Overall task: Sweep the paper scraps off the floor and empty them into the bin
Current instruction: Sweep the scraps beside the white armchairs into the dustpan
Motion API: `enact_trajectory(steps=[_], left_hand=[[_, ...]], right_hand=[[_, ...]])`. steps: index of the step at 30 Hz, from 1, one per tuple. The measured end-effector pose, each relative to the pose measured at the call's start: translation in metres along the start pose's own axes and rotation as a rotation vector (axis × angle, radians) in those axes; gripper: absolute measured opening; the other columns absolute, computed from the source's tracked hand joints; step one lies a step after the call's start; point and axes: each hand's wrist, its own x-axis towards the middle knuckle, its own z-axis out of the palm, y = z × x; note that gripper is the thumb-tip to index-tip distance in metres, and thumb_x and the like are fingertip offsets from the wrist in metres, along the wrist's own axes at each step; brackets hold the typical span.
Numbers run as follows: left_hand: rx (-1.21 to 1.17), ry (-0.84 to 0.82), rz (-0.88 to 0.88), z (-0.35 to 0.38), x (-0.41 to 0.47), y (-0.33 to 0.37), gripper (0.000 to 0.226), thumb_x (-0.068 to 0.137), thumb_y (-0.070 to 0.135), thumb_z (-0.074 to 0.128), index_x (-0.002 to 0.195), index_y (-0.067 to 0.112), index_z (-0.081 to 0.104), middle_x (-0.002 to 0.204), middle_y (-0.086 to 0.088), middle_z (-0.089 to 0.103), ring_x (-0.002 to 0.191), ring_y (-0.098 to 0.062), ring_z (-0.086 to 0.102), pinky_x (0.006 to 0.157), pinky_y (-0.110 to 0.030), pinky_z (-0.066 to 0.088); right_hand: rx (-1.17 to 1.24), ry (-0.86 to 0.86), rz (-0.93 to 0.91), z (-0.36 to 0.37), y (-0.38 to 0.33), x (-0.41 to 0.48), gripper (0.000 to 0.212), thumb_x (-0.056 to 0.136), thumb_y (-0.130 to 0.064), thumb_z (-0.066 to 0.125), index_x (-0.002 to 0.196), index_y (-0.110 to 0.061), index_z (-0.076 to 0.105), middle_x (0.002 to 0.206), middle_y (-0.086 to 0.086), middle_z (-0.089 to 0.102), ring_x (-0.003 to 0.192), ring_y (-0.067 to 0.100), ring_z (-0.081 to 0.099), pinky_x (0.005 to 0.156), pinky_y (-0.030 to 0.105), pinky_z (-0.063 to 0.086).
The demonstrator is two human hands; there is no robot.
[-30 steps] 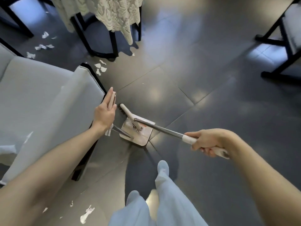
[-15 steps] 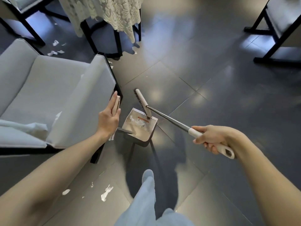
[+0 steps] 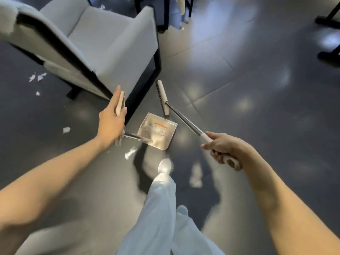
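The broom (image 3: 184, 118) has swung its head clear of the dustpan (image 3: 158, 134); it now sits just above the pan at frame centre. The right hand (image 3: 221, 150) wraps the broom's white grip, fingers curled tight. The left hand (image 3: 111, 119) pinches the dustpan's upright handle between thumb and straight fingers. Paper scraps (image 3: 130, 153) lie lower left of the pan, with more at mid-left beside the armchair (image 3: 110, 43).

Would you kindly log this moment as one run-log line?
left hand holds dustpan | right hand grips broom | paper scraps on floor | bin unseen
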Motion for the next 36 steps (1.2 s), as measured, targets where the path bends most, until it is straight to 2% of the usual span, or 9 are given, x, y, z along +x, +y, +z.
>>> enact_trajectory(steps=[5,8,12,17,20,24,28,33,36], left_hand=[[0.046,-0.021,-0.022,-0.061,-0.093,-0.031,0.071,0.095,0.012,0.052,0.135,0.065,0.029,0.092,0.034,0.063,0.042,-0.005,0.049,0.048,-0.011,0.045],[0.061,-0.02,-0.057,-0.099,-0.139,-0.057,0.072,0.096,0.012,0.052,0.134,0.068,0.029,0.1,0.024,0.066,0.04,-0.007,0.047,0.045,-0.008,0.041],[0.084,-0.019,-0.072,-0.149,-0.188,-0.098,0.075,0.096,0.01,0.052,0.13,0.072,0.027,0.093,0.051,0.055,0.05,-0.009,0.053,0.049,-0.002,0.038],[0.096,0.027,-0.168,-0.196,-0.212,-0.158,0.07,0.095,0.009,0.053,0.143,0.055,0.029,0.115,0.04,0.046,0.076,0.013,0.054,0.067,0.005,0.033],[0.08,0.004,-0.213,-0.207,-0.209,-0.179,0.072,0.096,0.012,0.051,0.137,0.065,0.025,0.106,0.037,0.056,0.06,0.002,0.054,0.061,-0.005,0.042],[0.058,0.05,-0.258,-0.206,-0.198,-0.193,0.07,0.096,0.013,0.051,0.139,0.062,0.026,0.106,0.057,0.038,0.103,0.004,0.054,0.083,-0.001,0.035],[0.006,0.17,-0.311,-0.198,-0.177,-0.198,0.068,0.096,0.013,0.049,0.141,0.059,0.026,0.126,0.04,0.049,0.111,-0.021,0.059,0.097,-0.021,0.046],[-0.006,0.242,-0.385,-0.187,-0.141,-0.188,0.066,0.096,0.011,0.047,0.145,0.05,0.028,0.111,0.034,0.051,0.071,-0.005,0.054,0.063,-0.003,0.04],[0.0,0.251,-0.376,-0.184,-0.137,-0.181,0.065,0.097,0.011,0.048,0.147,0.046,0.028,0.113,0.033,0.045,0.091,-0.01,0.058,0.085,-0.016,0.043]], right_hand=[[-0.024,-0.033,0.053,0.058,0.027,-0.029,0.048,0.095,-0.006,0.055,0.138,-0.027,0.046,0.038,-0.003,0.04,0.029,0.005,0.033,0.033,0.013,0.031],[-0.08,-0.035,0.092,0.099,0.038,-0.04,0.054,0.095,-0.006,0.055,0.142,-0.028,0.041,0.039,-0.003,0.04,0.03,0.005,0.032,0.034,0.014,0.031],[-0.24,0.007,0.063,0.171,0.046,-0.048,0.055,0.095,-0.007,0.055,0.144,-0.028,0.039,0.048,0.002,0.041,0.034,0.009,0.036,0.038,0.019,0.035],[-0.617,0.082,0.017,0.246,0.051,-0.035,0.056,0.094,-0.007,0.048,0.147,-0.021,0.034,0.058,0.01,0.052,0.047,0.021,0.048,0.055,0.031,0.045],[-0.675,0.142,0.008,0.267,0.049,-0.016,0.054,0.092,-0.004,0.05,0.143,-0.018,0.041,0.071,0.014,0.059,0.052,0.022,0.051,0.062,0.035,0.049],[-0.834,0.156,-0.025,0.282,0.033,0.013,0.054,0.091,-0.005,0.051,0.142,-0.021,0.042,0.087,0.015,0.064,0.067,0.027,0.06,0.057,0.031,0.051],[-0.957,0.064,-0.075,0.293,0.017,0.032,0.042,0.094,-0.008,0.045,0.135,-0.015,0.044,0.072,0.004,0.055,0.055,0.018,0.054,0.046,0.023,0.044],[-1.056,-0.178,-0.072,0.299,0.004,0.021,0.05,0.086,-0.002,0.042,0.135,-0.014,0.041,0.056,0.0,0.049,0.039,0.011,0.046,0.037,0.018,0.036],[-0.978,-0.295,0.038,0.278,-0.005,0.008,0.053,0.086,-0.004,0.048,0.133,-0.027,0.047,0.051,0.002,0.044,0.038,0.014,0.04,0.041,0.02,0.036]])
